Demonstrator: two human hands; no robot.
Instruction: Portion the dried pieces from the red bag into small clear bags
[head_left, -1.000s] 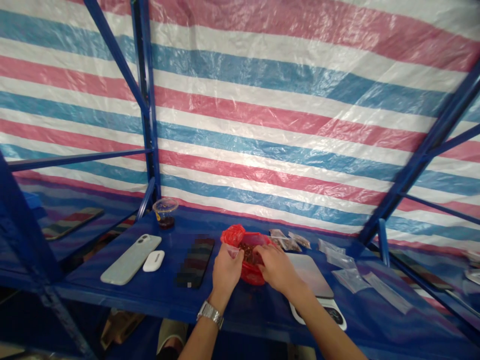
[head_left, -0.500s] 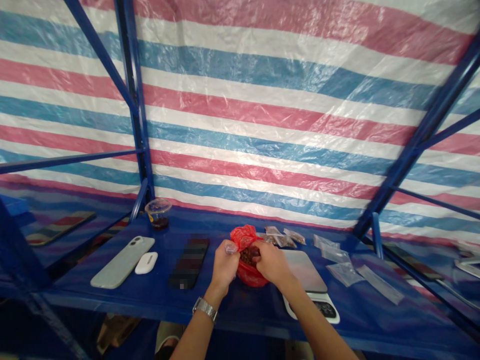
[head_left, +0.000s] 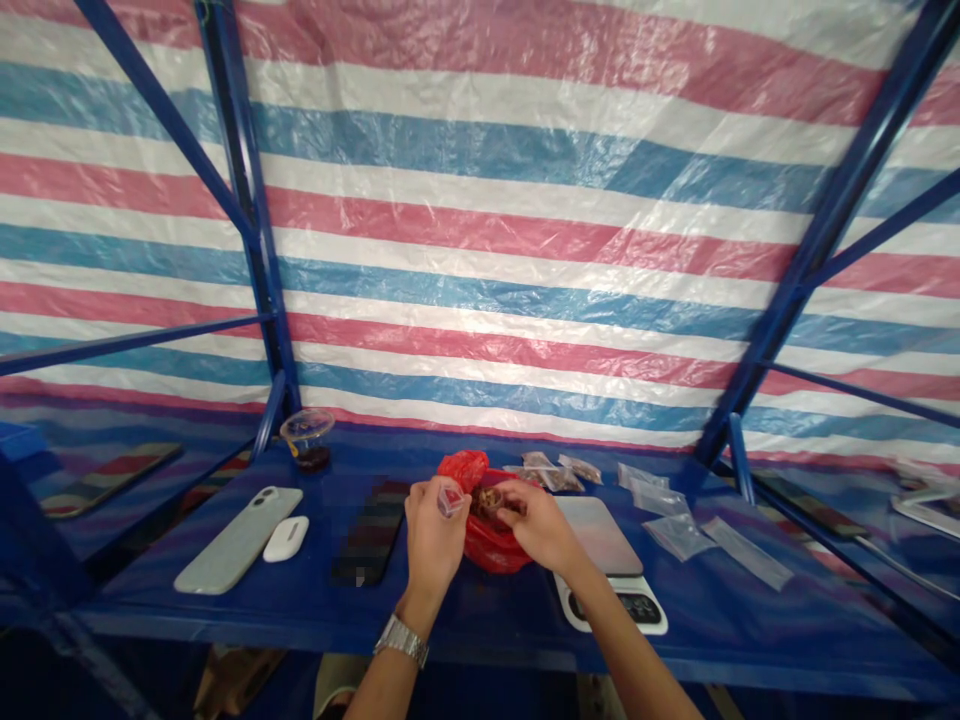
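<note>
A red plastic bag (head_left: 496, 552) sits with its mouth spread, and small brown pieces (head_left: 487, 500) show inside it. At its left side, my left hand (head_left: 435, 535) is closed around a small clear plastic bag (head_left: 451, 500), whose open mouth points up. Over the right part of the red bag, my right hand (head_left: 541, 528) has its fingers bent together around some of the brown pieces. What lies under the fingertips is partly hidden. Just right of the red bag, a white digital scale (head_left: 652, 615) with a metal plate stands partly behind my right forearm.
Several filled small bags (head_left: 559, 475) lie behind the red bag. Several flat clear bags (head_left: 679, 537) are at the right. On the left are a dark phone (head_left: 371, 535), a white earbud case (head_left: 286, 539), a pale phone (head_left: 238, 540) and a cup (head_left: 309, 440) of dark liquid.
My left hand has shifted left, and the small clear bag's mouth now shows open. My right hand has drawn back a little from inside the red bag. The whole view has shifted slightly.
</note>
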